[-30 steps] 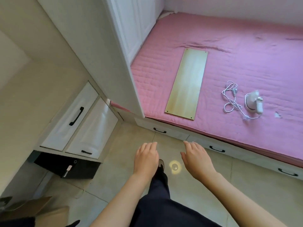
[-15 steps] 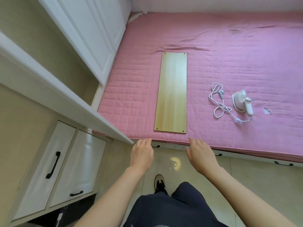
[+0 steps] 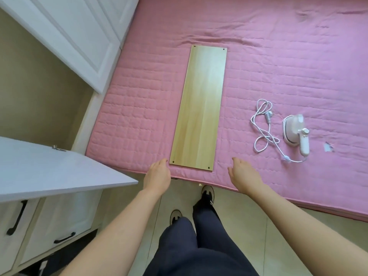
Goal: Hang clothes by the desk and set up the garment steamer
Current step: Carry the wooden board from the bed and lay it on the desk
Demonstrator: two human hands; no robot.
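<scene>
A person stands at the edge of a bed covered by a pink quilted mattress pad (image 3: 278,56), both bare arms stretched forward over its near edge. The left hand (image 3: 157,174) is loosely open with fingers together, empty, its fingertips just beside the near left corner of a long pale wooden board (image 3: 199,108) that lies flat on the pad; whether they touch the board cannot be told. The right hand (image 3: 244,172) is also open and empty, palm turned inward, hovering near the board's near right corner but apart from it. The garment steamer (image 3: 296,134), white with a handle, lies on its side on the pad to the right of the board, well apart from both hands, its white power cord (image 3: 264,126) loosely coiled between steamer and board. At left, a white desk top (image 3: 49,172) juts toward the bed above two white drawers (image 3: 55,226) with black handles, both closed, their contents hidden. Dark trousers and shoes show on the tiled floor (image 3: 249,226) below.
</scene>
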